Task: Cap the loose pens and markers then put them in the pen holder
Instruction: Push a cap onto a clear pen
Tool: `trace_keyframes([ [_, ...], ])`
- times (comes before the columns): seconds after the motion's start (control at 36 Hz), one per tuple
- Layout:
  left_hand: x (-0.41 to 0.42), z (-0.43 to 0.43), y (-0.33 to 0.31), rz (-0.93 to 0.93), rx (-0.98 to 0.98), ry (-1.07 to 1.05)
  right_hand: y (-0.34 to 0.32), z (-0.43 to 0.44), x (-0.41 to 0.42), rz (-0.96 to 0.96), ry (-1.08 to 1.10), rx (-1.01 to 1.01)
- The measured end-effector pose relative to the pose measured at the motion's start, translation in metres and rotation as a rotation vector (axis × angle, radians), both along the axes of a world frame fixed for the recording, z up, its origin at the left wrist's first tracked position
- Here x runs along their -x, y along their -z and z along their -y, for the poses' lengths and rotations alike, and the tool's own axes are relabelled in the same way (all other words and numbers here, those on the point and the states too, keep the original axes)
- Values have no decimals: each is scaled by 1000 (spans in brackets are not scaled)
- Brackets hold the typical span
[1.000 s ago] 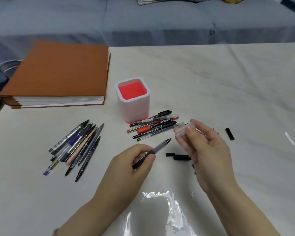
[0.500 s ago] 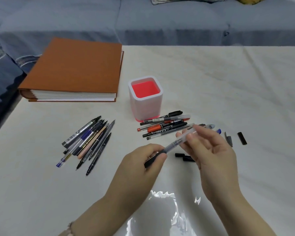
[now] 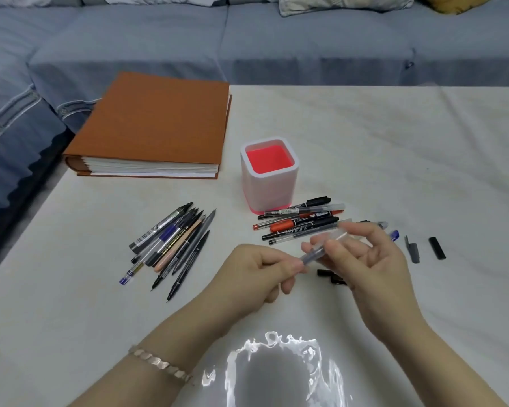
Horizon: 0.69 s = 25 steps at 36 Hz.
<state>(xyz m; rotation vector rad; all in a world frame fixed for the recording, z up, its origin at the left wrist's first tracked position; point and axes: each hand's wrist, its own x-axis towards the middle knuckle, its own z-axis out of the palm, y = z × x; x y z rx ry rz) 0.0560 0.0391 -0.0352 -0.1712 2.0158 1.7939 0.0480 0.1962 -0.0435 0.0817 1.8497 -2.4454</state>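
**Capping one pen above the surface (image 3: 394,142)**

Gripping the pen (image 3: 313,255) by its lower barrel in the curled left hand (image 3: 259,271); pinching the clear cap (image 3: 340,234) between thumb and fingertips of the right hand (image 3: 370,259), over the tip. Judged as the capping step, nearly done; cannot tell whether fully seated. Next: push home, then lift to the pen holder (image 3: 269,189), standing just beyond both hands, and drop in upright. More pens (image 3: 174,245) lying left of the left hand.

Lettering on the pens (image 3: 299,212) illegibly blurred.
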Motion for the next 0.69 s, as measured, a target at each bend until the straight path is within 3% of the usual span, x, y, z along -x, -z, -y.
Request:
trace_keyframes([
  [0.11,5,17,4,-233,389,150,6,-8,9,73,-254,-341],
  [0.22,4,34,12,-345,614,176,15,-11,11,-99,-447,-779],
  [0.33,2,55,31,-464,952,-37,25,-16,19,-158,-343,-934],
  [0.42,1,72,45,-417,1162,-59,28,-27,37,-274,-202,-1022],
  [0.53,0,77,52,-339,1265,-18,29,-39,68,-327,-246,-1109],
  [0.69,6,71,59,-289,1224,-12,40,-38,97,-304,-281,-1324],
])
